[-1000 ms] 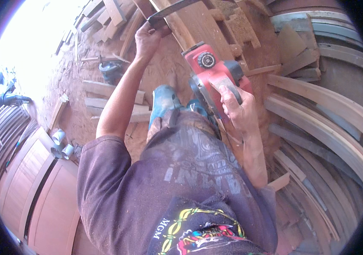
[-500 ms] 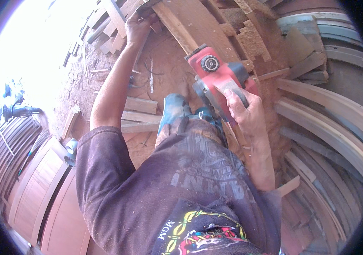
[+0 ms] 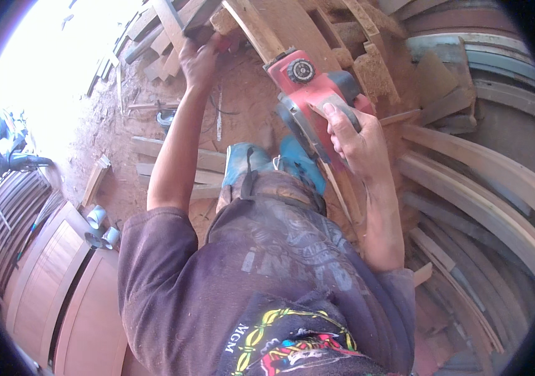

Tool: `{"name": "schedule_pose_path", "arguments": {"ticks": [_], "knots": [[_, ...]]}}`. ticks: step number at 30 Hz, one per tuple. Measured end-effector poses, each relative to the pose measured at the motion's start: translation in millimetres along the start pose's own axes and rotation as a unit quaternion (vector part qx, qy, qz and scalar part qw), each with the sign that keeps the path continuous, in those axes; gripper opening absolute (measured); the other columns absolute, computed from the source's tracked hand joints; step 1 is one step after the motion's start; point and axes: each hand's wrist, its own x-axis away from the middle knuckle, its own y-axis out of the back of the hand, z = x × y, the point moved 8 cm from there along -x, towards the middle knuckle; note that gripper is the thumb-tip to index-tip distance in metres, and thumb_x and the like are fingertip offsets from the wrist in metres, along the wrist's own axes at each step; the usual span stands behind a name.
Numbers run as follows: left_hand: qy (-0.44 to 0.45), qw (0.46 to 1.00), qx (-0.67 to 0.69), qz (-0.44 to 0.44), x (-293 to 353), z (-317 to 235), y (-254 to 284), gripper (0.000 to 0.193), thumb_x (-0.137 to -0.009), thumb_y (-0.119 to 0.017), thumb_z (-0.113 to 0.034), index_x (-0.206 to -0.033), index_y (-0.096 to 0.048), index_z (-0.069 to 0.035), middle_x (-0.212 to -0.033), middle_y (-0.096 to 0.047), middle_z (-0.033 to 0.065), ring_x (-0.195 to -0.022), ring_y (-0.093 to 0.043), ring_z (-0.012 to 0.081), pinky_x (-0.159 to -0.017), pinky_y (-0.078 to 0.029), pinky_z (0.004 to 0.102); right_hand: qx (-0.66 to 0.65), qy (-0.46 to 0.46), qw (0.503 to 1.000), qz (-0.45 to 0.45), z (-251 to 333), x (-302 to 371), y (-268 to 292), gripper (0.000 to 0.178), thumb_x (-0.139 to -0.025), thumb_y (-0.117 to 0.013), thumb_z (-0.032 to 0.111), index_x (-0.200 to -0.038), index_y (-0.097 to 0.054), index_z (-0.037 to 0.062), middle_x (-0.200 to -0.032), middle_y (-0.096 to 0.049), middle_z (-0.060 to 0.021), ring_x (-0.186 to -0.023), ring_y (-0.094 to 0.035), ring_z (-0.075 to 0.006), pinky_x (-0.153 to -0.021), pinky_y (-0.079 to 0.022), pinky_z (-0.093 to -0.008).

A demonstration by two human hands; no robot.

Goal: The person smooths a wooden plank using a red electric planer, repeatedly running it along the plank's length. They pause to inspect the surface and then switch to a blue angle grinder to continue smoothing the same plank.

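I see the right hand (image 3: 356,139) closed around one red power planer (image 3: 308,94), over one long board (image 3: 295,28); the left hand (image 3: 198,62) half-curls by one dark object (image 3: 198,32), its grip unclear. I judge planing in hand, a next stroke calling for level pressure; beyond, at left, are two wooden panels (image 3: 45,276).

Planer (image 3: 308,94) on the plank (image 3: 292,28), boards (image 3: 461,148) rightward.

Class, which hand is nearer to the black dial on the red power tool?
Right. The right hand grips the red power tool below and right of the black dial; the left hand is farther away, out to the dial's left.
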Motion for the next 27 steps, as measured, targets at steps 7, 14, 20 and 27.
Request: {"name": "schedule_pose_path", "arguments": {"ticks": [7,14,20,27], "knots": [[0.086,0.963,0.13,-0.22,69.9,48.2,96.3,0.029,-0.099,-0.077,-0.013,-0.126,-0.068,-0.007,-0.115,-0.075,0.0067,-0.104,-0.072,0.0179,-0.085,-0.057,0.0354,0.019,0.01,1.0,0.003,-26.8,-31.6,-6.8,0.047,-0.105,-0.067,0.046,-0.104,-0.075,-0.0007,-0.084,-0.072,-0.0106,-0.078,-0.067,-0.0158,-0.071,-0.05,-0.0331],[0.211,0.966,0.118,-0.094,139.1,147.5,59.6,0.024,-0.099,-0.076,-0.013,-0.116,-0.062,-0.004,-0.105,-0.074,0.0116,-0.086,-0.074,0.0222,-0.077,-0.06,0.038,-0.011,0.043,0.999,0.012,-29.8,-54.9,-16.4,0.049,-0.104,-0.069,0.049,-0.076,-0.065,0.0084,-0.061,-0.051,0.0067,-0.051,-0.047,-0.0028,-0.047,-0.035,-0.0231],[0.318,0.931,0.177,0.027,186.9,157.7,-60.2,0.031,-0.104,-0.074,-0.022,-0.121,-0.059,-0.002,-0.108,-0.075,0.0122,-0.099,-0.077,0.0254,-0.08,-0.064,0.0381,0.037,0.037,0.999,0.01,-34.0,-71.5,-21.7,0.054,-0.103,-0.066,0.051,-0.107,-0.077,-0.0026,-0.086,-0.075,-0.0155,-0.085,-0.073,-0.0227,-0.078,-0.054,-0.0351],[0.298,0.94,0.109,0.124,185.7,159.5,-96.9,0.04,-0.103,-0.077,-0.03,-0.126,-0.057,-0.004,-0.116,-0.074,0.0097,-0.104,-0.076,0.0195,-0.077,-0.06,0.0348,0.02,0.058,0.998,0.004,-29.5,-98.1,-33.1,0.06,-0.102,-0.067,0.053,-0.109,-0.08,-0.0052,-0.081,-0.071,-0.014,-0.078,-0.07,-0.0223,-0.071,-0.052,-0.035]]}}
